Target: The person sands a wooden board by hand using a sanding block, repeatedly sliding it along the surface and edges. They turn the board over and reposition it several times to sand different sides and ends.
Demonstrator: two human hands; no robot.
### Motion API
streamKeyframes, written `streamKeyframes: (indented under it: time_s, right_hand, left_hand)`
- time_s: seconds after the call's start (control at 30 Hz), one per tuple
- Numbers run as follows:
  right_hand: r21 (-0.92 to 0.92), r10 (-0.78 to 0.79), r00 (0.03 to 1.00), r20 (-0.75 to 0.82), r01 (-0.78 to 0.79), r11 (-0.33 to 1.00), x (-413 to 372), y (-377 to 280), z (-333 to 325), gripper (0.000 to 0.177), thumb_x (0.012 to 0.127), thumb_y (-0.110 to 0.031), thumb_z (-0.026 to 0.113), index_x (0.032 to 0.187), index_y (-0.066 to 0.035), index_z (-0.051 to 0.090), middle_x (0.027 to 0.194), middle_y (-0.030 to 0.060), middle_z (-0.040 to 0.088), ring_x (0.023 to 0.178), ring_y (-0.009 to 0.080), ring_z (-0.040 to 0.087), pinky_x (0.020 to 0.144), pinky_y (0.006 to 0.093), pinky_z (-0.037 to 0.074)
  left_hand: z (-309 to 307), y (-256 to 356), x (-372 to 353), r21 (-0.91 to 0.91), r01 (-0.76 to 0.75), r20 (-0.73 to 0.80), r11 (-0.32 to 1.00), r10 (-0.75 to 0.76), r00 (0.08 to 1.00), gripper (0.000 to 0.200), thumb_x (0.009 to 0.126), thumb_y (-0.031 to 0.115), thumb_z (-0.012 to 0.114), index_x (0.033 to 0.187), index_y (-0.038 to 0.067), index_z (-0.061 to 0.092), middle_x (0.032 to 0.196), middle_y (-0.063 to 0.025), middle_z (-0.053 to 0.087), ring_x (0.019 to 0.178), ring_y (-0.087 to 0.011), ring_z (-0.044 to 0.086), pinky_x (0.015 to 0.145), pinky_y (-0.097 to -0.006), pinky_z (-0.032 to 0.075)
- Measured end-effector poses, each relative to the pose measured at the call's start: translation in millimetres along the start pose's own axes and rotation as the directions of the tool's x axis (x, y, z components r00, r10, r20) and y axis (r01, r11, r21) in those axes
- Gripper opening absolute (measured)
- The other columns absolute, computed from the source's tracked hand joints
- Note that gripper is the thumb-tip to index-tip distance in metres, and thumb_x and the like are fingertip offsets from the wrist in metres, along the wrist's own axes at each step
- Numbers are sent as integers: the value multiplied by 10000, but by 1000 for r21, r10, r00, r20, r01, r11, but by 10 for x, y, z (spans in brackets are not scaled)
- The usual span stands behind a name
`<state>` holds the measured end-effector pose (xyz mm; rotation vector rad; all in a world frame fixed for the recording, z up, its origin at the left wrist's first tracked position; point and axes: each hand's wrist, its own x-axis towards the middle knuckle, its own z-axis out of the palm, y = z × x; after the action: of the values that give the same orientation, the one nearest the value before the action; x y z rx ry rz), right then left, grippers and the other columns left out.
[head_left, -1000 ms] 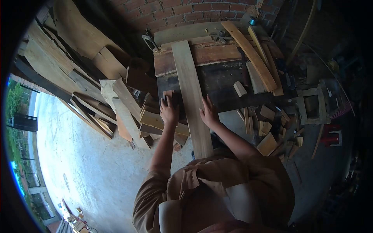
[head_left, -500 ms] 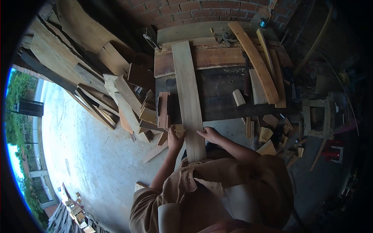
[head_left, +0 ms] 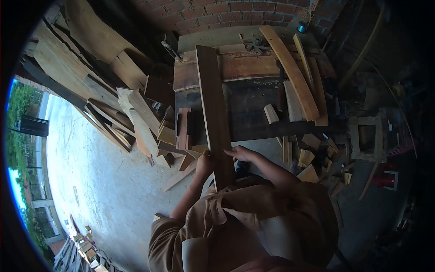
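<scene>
Timber item: one long plank [head_left: 213,109], dark-faced, lying lengthwise across the workbench [head_left: 253,102]. Its far end is reaching toward the brick wall [head_left: 217,13]. Its near end is overhanging the bench edge and coming in close to the person's brown shirt.

Left hand [head_left: 205,162]: clenching the plank's left edge at the overhanging end, fingers wrapped around it.

Right hand [head_left: 240,153]: grasping the plank's right edge, directly opposite the left hand, fingers lying over the face. The thumb is probably hooking underneath, though the angle is hiding it.

Bench contents, right of the plank:
- curved slat [head_left: 290,72], pale, running diagonally from the back of the bench toward its right side
- several straighter strips, crowding just beside that slat
- small pale block [head_left: 271,113], sitting well apart from the plank

Bench contents, left of the plank: short reddish boards [head_left: 183,129], resting just beside it at the bench corner.

Surroundings:
- stack of offcuts [head_left: 140,113], leaning and spilling at the left of the bench
- more scraps [head_left: 308,156], lying scattered below the bench's right end
- open wooden frame [head_left: 367,136], standing further right
- concrete floor [head_left: 104,181], showing bright at the lower left
</scene>
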<state>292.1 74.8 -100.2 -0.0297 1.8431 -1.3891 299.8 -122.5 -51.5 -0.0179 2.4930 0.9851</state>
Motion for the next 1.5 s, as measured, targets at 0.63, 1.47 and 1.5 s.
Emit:
streamKeyframes:
  time_s: [0.63, 1.47, 1.5]
  right_hand:
    - [-146, -207, 779, -592, 149, 978, -42, -325, -222, 778, 816, -432, 574, 1340, 27, 226, 603, 70, 551, 542, 171, 539, 554, 313, 446]
    - [-272, -153, 658, -737, -82, 959, 115, -113, -431, 756, 828, -260, 584, 1381, -29, 123, 617, 50, 494, 568, 174, 507, 599, 318, 445]
    - [-259, -145, 652, -744, -83, 962, 154, -142, -448, 755, 827, -261, 584, 1376, -17, 127, 620, 59, 502, 570, 181, 515, 594, 321, 445]
  left_hand:
    - [252, 698, -91, 313, -330, 41, 891, 334, 942, 825, 666, 151, 550, 1346, -18, 114, 1041, -269, 544, 710, -382, 609, 613, -439, 522]
    - [700, -439, 392, -580, 167, 4, 797, -202, 979, 635, 827, 550, 451, 773, -71, 575, 805, -252, 605, 821, -376, 595, 710, -370, 446]
    - [711, -369, 370, -579, 164, 3, 798, -199, 980, 635, 827, 550, 451, 773, -71, 575, 805, -252, 605, 821, -376, 595, 710, -370, 446]
